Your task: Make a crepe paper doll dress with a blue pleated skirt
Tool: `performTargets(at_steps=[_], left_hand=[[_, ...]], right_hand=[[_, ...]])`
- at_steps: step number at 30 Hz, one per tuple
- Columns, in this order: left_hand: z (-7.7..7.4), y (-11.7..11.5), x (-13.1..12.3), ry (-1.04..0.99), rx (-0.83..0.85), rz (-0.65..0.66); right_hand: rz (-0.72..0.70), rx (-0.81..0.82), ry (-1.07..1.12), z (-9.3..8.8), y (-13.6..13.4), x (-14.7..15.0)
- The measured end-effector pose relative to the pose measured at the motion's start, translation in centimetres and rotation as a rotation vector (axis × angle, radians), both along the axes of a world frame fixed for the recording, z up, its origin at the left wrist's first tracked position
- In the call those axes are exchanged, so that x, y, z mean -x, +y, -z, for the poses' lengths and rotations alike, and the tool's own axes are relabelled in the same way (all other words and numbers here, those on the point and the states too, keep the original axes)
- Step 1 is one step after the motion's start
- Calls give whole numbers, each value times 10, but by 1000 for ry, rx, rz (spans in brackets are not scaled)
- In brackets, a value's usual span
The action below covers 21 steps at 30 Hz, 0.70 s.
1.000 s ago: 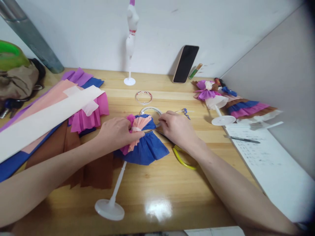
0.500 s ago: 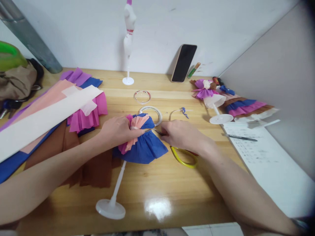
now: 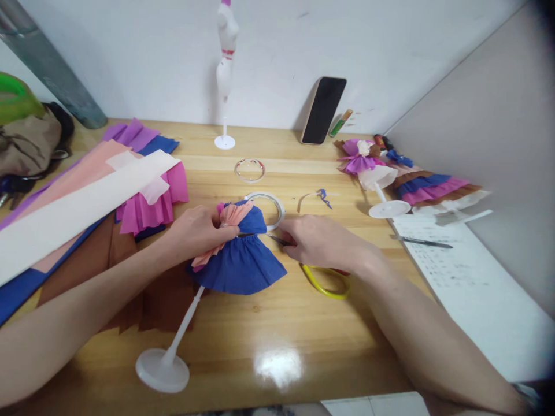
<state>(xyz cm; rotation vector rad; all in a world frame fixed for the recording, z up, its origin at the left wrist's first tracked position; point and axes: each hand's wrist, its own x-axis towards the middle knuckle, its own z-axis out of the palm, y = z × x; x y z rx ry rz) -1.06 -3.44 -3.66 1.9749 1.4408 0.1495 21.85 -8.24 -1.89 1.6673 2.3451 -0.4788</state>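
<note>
My left hand pinches the gathered waist of a small crepe-paper dress, blue with peach and pink ruffles. The dress is on a white doll stand, which tilts with its round base toward the lower left. My right hand is closed around scissors with a yellow handle loop, its palm hiding most of them. Their dark tip points left, close to the blue paper near the waist. A white ring-shaped tape roll lies just behind the dress.
Crepe-paper strips pile up at the left. A bare white mannequin, a clear ring and a phone are at the back. To the right are dressed doll stands, a pen and written paper.
The dress and its stand have shifted left with my left hand, the base swinging furthest. My right hand and the scissors have dropped slightly, and the gap between tip and waist is wider.
</note>
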Motion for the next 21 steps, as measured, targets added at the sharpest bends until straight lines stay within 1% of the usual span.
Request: performTargets(at_steps=[2, 5, 8, 10, 14, 18, 21], left_hand=[[0, 0, 0, 4, 9, -11], [-1, -1, -1, -13, 10, -9], [-3, -1, -1, 8, 1, -2], [-3, -2, -1, 39, -4, 3], [-3, -2, 1, 63, 11, -10], [-8, -3, 5, 12, 58, -59], [-15, -4, 10, -55, 55, -107]], right_hand=[[24, -14, 51, 0, 0, -1], [45, -139, 144, 4, 4, -2], [-28, -207, 209, 14, 10, -3], [-35, -221, 192, 21, 13, -3], [32, -267, 142, 29, 14, -2], [58, -268, 139, 30, 14, -2], [66, -263, 143, 28, 13, 0]])
